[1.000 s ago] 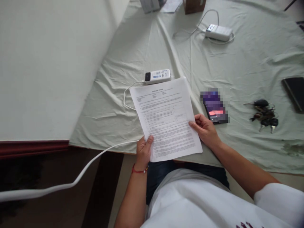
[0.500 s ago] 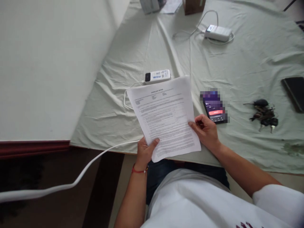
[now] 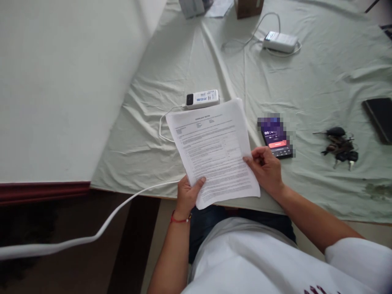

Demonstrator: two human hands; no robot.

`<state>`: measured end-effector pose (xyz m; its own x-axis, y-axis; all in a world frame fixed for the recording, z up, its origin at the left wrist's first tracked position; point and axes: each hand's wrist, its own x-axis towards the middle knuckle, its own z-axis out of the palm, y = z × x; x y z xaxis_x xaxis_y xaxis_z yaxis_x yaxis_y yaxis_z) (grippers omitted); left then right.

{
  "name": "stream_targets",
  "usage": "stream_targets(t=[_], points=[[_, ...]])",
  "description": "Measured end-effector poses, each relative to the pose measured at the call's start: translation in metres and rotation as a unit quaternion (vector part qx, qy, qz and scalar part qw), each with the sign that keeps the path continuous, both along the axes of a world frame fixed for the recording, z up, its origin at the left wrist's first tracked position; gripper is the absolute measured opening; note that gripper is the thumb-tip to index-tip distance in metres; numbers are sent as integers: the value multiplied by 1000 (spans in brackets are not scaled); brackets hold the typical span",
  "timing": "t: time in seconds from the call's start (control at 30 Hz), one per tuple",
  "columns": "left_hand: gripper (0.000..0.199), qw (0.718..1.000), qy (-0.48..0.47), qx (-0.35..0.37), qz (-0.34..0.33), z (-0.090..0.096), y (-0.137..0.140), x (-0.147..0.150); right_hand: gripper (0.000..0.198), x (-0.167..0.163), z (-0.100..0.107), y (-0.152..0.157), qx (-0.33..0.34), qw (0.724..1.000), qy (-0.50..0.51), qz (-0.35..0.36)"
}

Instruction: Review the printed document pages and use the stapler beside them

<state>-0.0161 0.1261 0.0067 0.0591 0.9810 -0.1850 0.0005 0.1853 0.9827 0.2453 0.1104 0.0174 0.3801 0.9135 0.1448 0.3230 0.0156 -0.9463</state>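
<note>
Printed sheets of paper (image 3: pixel 214 151), covered in small text with a short heading, are held up over the near edge of the table. My left hand (image 3: pixel 189 194) grips their lower left side, thumb on top and fingers hidden beneath. At the right edge my right hand (image 3: pixel 266 169) pinches the paper between thumb and fingers. Just beyond the top edge lies a white power bank (image 3: pixel 202 99) with a white cable. To the right of the paper, close to my right hand, rests a phone (image 3: pixel 275 138) with its screen lit and partly blurred.
Keys (image 3: pixel 339 147) and a dark wallet-like item (image 3: pixel 379 118) lie at the right. A second white device (image 3: pixel 280 42) with a cable sits farther back, near a brown box (image 3: pixel 249 8). A pale wrinkled cloth (image 3: pixel 321 81) covers the table. A white cable (image 3: pixel 101 228) crosses the lower left.
The top of the paper has tilted slightly, its upper left corner shifting a little to the right. Both hands keep their hold in nearly the same place.
</note>
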Motion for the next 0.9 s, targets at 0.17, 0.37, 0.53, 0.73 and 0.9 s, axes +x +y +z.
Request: stream_targets(t=[0.17, 0.37, 0.53, 0.73, 0.9], points=[[42, 1000, 0, -8, 12, -3, 1, -1, 24, 1, 3, 0, 2, 1000, -26, 17], [43, 1000, 8, 2, 1, -1, 1, 0, 8, 4, 4, 2, 116, 986, -122, 5], [43, 1000, 15, 2, -6, 2, 1, 2, 5, 2, 5, 2, 107, 986, -120, 38], [42, 1000, 23, 12, -13, 1, 1, 1, 10, 4, -1, 4, 74, 993, -85, 29], [42, 1000, 20, 4, -14, 2, 1, 2, 17, 5, -3, 3, 46, 996, -61, 55]])
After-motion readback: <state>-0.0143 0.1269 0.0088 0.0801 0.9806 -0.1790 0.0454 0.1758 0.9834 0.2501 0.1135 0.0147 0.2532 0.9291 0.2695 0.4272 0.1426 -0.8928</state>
